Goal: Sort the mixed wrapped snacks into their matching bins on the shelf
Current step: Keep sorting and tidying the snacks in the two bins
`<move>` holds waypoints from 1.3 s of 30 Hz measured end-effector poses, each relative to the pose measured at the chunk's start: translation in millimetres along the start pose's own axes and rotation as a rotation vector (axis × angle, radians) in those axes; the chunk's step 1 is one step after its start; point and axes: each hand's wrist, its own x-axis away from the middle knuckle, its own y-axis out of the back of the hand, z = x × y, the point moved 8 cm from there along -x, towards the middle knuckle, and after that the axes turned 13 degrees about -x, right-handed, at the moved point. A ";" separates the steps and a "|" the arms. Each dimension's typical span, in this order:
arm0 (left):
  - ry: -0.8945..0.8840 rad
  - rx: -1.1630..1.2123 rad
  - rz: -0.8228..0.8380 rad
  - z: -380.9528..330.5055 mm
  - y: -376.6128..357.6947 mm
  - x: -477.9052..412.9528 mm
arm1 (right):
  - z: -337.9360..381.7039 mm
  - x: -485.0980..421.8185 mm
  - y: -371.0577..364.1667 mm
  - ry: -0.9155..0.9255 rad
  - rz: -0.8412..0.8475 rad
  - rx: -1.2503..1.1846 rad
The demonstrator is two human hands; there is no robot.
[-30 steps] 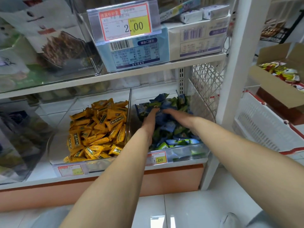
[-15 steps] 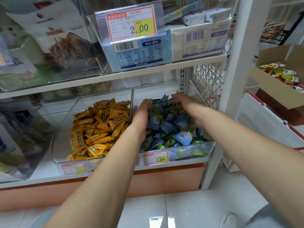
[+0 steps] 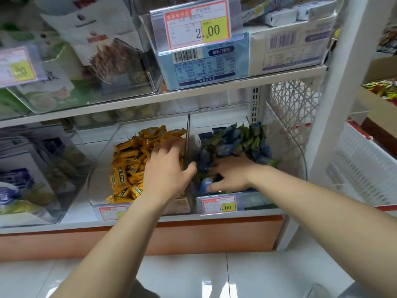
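Two clear bins sit side by side on the lower shelf. The left bin point(image 3: 101, 168) holds a heap of yellow wrapped snacks point(image 3: 129, 166). The right bin point(image 3: 287, 160) holds mixed blue and green wrapped snacks point(image 3: 234, 140). My left hand point(image 3: 169, 171) hovers over the right side of the yellow heap with its fingers spread and blurred; its thumb reaches across the divider between the bins. My right hand point(image 3: 232, 175) lies flat on the blue and green snacks near the bin's front, fingers splayed toward the left. Neither hand visibly grips a snack.
Price tags point(image 3: 219, 205) hang on the bin fronts. The upper shelf point(image 3: 193, 95) overhangs closely and carries boxes and a 2.00 tag. A white post point(image 3: 330, 117) stands right of the bins, with a white basket point(image 3: 365, 166) and a cardboard box beyond. Another clear bin point(image 3: 32, 168) stands at the left.
Both hands were deep in the blue and green bin. My left hand has crossed over to the yellow bin, and my right hand has drawn forward and to the left.
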 end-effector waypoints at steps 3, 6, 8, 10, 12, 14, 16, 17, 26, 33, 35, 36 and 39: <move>-0.045 0.045 0.078 16.3 -8.9 -8.4 | -16.7 6.5 10.1 -0.056 -0.022 -0.009; -0.113 0.095 0.085 32.7 -11.1 -15.0 | -55.8 19.1 31.5 -0.226 -0.077 0.045; -0.110 0.041 0.108 50.1 -16.0 -21.3 | -70.6 25.5 40.1 -0.310 -0.086 0.021; -0.057 0.041 0.139 72.6 -21.5 -29.1 | -70.2 25.0 51.7 -0.341 -0.166 0.045; 0.020 0.104 0.171 96.5 -26.6 -35.9 | -57.3 19.7 61.0 -0.306 -0.299 0.034; 0.106 0.145 0.191 118.2 -30.2 -38.2 | -36.1 12.6 62.2 -0.201 -0.385 -0.069; 0.173 0.129 0.196 135.4 -30.4 -37.4 | -16.9 5.8 60.6 -0.123 -0.422 -0.196; 0.185 0.108 0.199 140.5 -28.8 -36.2 | -8.3 3.6 62.0 -0.094 -0.451 -0.254; 0.073 0.051 0.003 144.1 10.8 -32.1 | 107.8 -30.1 69.0 0.236 -0.478 -0.069; 0.017 0.087 0.343 156.1 -48.1 -22.5 | 115.2 -105.8 45.6 0.050 -0.070 0.216; 0.021 0.085 0.269 162.6 -35.8 -20.5 | 114.6 -111.9 56.4 0.031 -0.091 0.305; 0.017 0.081 0.248 163.5 -29.9 -18.6 | 114.4 -112.9 61.0 0.036 -0.105 0.317; 0.030 0.077 0.201 159.4 -17.6 -9.2 | 107.5 -113.9 72.8 0.009 -0.146 0.251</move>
